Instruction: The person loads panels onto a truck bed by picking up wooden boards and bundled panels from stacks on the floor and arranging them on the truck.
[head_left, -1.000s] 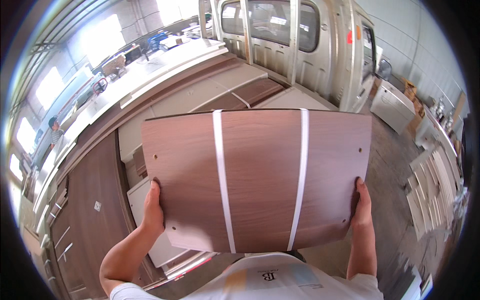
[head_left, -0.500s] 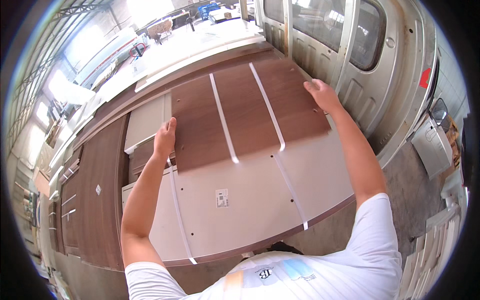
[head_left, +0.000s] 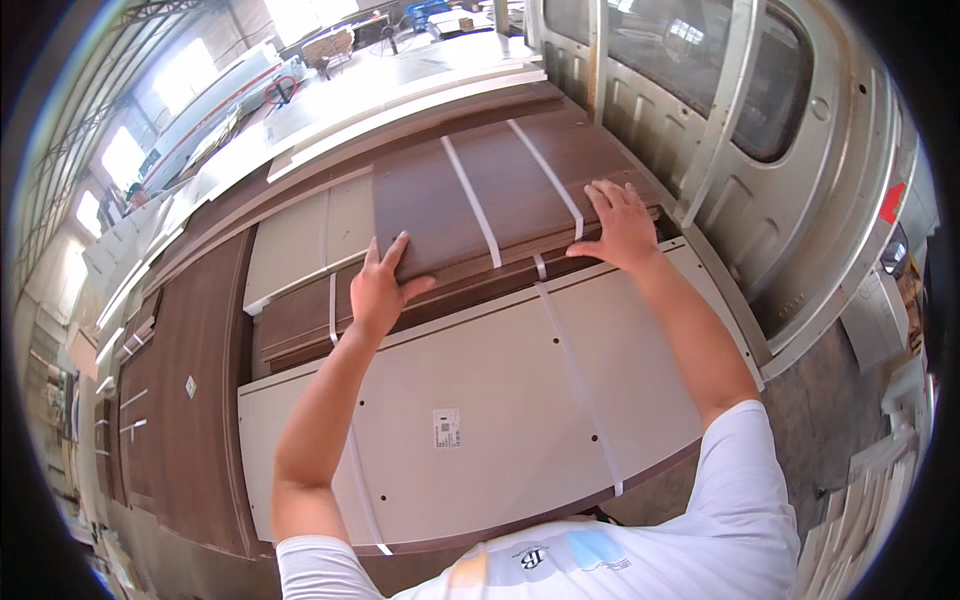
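A strapped bundle of dark brown panels (head_left: 415,205) lies flat on the stack, with two white straps (head_left: 470,200) round it. At its near left corner rests my left hand (head_left: 380,288), open, the fingers spread on the top and the thumb apart. My right hand (head_left: 617,230), also open, lies along the near right edge with fingers spread over the top. Closer to me is a wide beige panel (head_left: 500,370) with dark holes, a paper label (head_left: 447,428) and white straps of its own. Narrow brown boards (head_left: 300,318) show between the two.
On the right stands a metal vehicle body side (head_left: 690,165) with windows, close to the stack. More brown panels (head_left: 195,350) stretch to the left. A smaller beige panel (head_left: 310,240) lies beside the brown bundle. White boards (head_left: 420,85) run along the far side.
The brown bundle, tilted and held at its two sides before, has moved away from me and now lies flat. Both hands have opened and shifted to its near edge, uncovering more of the beige panel.
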